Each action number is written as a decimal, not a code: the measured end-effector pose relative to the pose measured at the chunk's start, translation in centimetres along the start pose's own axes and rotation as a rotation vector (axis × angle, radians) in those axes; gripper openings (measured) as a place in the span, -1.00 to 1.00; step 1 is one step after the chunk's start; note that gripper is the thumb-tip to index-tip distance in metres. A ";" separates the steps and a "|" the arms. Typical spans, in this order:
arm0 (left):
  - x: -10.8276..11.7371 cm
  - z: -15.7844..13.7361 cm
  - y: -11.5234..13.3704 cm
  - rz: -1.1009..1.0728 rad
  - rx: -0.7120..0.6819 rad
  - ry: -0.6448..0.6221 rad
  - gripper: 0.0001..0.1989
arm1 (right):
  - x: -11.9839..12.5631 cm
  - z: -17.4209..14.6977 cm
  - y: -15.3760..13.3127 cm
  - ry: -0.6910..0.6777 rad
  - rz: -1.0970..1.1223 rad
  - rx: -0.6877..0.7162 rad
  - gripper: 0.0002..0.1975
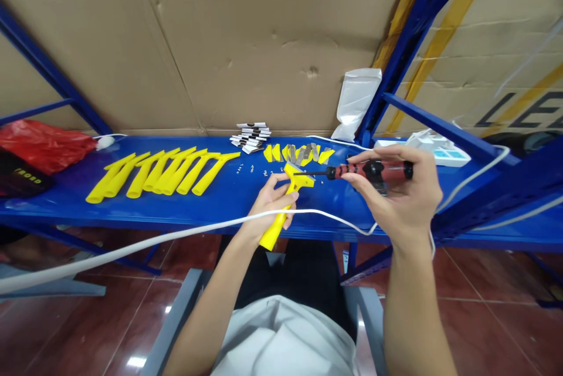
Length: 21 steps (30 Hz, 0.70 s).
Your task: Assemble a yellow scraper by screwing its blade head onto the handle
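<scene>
My left hand [273,200] is closed around a yellow plastic scraper [276,228], its wide head turned up and away from me over the shelf's front edge. A red and black screwdriver [393,170] is gripped in my right hand [402,200], lying nearly level. The screwdriver's dark shaft reaches left to the scraper's head; whether its tip sits in a screw is too small to tell. Behind the scraper lie several small yellow pieces [276,153] and grey metal plates [301,156]. Tiny screws are scattered on the blue surface near them.
Several yellow scraper handles [167,173] lie in a row at left. White-wrapped blades [250,138] are piled at the back. A white pouch [357,100] leans by the blue post. A white cable [176,229] crosses in front; a red bag [41,141] sits far left, a power strip [448,156] right.
</scene>
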State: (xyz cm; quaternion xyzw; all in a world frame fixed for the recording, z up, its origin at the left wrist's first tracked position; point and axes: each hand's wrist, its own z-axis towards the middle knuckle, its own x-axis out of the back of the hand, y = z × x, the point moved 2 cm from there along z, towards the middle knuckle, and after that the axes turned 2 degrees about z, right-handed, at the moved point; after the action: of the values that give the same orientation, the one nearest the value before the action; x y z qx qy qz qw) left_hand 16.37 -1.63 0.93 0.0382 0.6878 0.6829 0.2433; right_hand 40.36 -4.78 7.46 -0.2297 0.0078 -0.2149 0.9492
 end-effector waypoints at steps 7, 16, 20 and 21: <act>0.1 0.1 0.0 -0.037 -0.001 0.023 -0.37 | -0.1 0.1 0.0 -0.109 0.120 -0.030 -0.45; 0.2 0.4 -0.1 -0.081 0.011 0.017 -0.37 | -0.9 0.0 -0.3 -0.105 0.179 -0.054 -0.47; -0.1 0.3 0.4 -0.074 0.020 0.033 -0.33 | -1.4 -0.2 -0.8 0.013 0.003 -0.036 -0.53; -0.1 0.4 0.5 -0.072 0.022 0.042 -0.33 | -1.6 -0.2 -1.0 0.024 -0.017 -0.040 -0.53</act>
State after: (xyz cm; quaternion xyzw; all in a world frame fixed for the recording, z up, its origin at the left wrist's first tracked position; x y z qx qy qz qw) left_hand 16.51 -1.32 1.43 0.0017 0.7011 0.6667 0.2529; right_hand 38.46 -4.96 7.62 -0.2459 0.0214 -0.2253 0.9425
